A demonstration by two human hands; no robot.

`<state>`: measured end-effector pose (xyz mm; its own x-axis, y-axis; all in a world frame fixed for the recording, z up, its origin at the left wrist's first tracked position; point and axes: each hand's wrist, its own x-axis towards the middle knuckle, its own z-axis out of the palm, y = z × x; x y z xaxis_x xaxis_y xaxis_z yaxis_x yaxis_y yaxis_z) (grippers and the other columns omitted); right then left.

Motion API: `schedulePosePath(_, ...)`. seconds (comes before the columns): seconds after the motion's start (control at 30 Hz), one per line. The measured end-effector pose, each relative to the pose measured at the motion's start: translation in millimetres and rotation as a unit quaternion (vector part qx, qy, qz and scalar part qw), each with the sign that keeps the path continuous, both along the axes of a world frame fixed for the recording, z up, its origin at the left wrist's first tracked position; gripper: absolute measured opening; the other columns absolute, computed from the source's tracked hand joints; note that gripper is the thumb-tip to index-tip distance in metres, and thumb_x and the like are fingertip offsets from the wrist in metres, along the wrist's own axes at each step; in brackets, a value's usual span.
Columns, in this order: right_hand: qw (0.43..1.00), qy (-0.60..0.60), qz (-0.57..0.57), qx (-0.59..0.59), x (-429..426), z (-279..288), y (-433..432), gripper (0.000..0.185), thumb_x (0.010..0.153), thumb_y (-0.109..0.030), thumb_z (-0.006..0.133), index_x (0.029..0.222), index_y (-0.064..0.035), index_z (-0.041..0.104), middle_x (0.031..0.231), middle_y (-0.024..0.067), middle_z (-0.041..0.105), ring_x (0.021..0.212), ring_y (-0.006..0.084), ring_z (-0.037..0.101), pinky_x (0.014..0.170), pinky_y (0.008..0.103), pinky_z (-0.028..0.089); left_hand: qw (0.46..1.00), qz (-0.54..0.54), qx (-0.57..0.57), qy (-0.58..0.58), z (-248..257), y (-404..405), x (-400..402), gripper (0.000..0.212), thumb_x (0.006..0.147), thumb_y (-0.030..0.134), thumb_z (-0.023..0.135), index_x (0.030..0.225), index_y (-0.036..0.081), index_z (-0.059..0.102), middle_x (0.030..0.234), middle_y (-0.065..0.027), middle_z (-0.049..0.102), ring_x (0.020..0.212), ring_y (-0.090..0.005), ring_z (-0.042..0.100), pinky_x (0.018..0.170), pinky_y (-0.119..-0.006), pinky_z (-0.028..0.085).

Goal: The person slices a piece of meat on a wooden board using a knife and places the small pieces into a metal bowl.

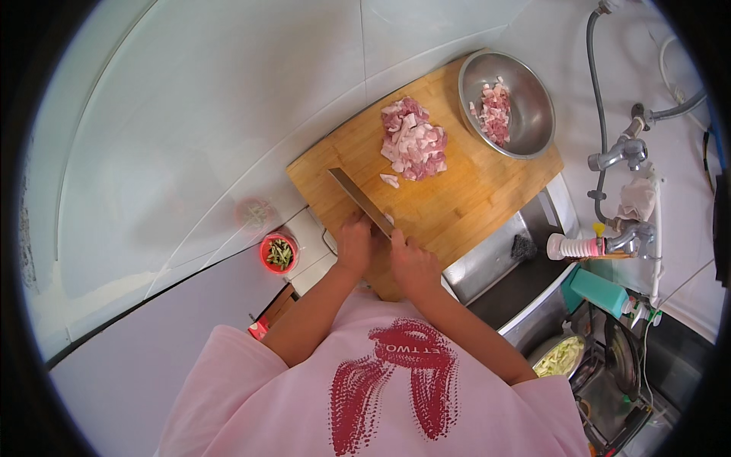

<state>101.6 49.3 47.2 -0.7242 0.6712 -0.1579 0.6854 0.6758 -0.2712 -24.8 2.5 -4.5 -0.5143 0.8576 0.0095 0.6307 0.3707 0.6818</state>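
My right hand grips the handle of a cleaver, whose blade points toward the upper left over a wooden cutting board. Beside the blade's near side, my left hand rests low on the board with its fingers curled. Whatever might lie under those fingers is hidden. A small meat piece shows at the blade's other side. Farther up sits a pile of raw sliced meat, pink with pale fat, and one loose slice lies just below it.
A steel bowl holding diced meat stands on the board's far right corner. The board overlaps a sink with wall taps. A red-rimmed container of cut green pieces is at left. Chopped vegetables fill a bowl at lower right.
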Motion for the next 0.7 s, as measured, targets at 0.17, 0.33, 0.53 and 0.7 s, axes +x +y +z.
schedulePosePath(0.17,1.0,-0.011,-0.011,-0.014,9.9,3.0,-1.9,0.02,0.083,-0.017,0.056,0.099,-0.0067,0.049,0.072,0.0135,0.061,0.058,0.0322,0.064,0.05,0.0403,0.053,1.0,0.017,-0.016,-0.018,4.4,2.8,1.6,0.021,0.068,0.011,0.071,0.087,0.002,0.066,0.084,-0.0136,0.063,0.075,-0.0321,0.06,0.067,-0.041,0.051)
schedulePosePath(0.33,0.998,-0.043,-0.027,-0.044,26.8,5.1,-6.2,0.026,0.084,-0.023,0.058,0.102,-0.0058,0.05,0.073,0.0148,0.062,0.059,0.0334,0.064,0.052,0.0408,0.053,1.0,0.013,-0.026,-0.005,1.1,1.5,2.9,0.022,0.071,0.016,0.072,0.088,0.003,0.065,0.083,-0.0147,0.062,0.075,-0.0326,0.06,0.067,-0.042,0.051)
schedulePosePath(0.53,0.994,-0.07,-0.027,-0.077,37.7,9.4,-8.9,0.032,0.084,-0.027,0.058,0.105,-0.0047,0.05,0.075,0.0154,0.062,0.061,0.0342,0.065,0.052,0.0422,0.054,0.999,0.029,-0.029,0.006,-13.2,0.2,-4.3,0.022,0.073,0.016,0.071,0.09,0.004,0.064,0.079,-0.0146,0.062,0.073,-0.0321,0.061,0.065,-0.041,0.051)
schedulePosePath(0.7,0.993,-0.071,-0.042,-0.083,41.4,9.2,-10.8,0.026,0.084,-0.024,0.058,0.099,-0.004,0.05,0.075,0.0168,0.062,0.062,0.0358,0.064,0.052,0.045,0.053,0.998,0.026,0.006,0.065,1.1,5.1,-47.9,0.018,0.073,0.013,0.07,0.086,0.003,0.063,0.076,-0.0129,0.062,0.066,-0.0296,0.06,0.062,-0.038,0.05)
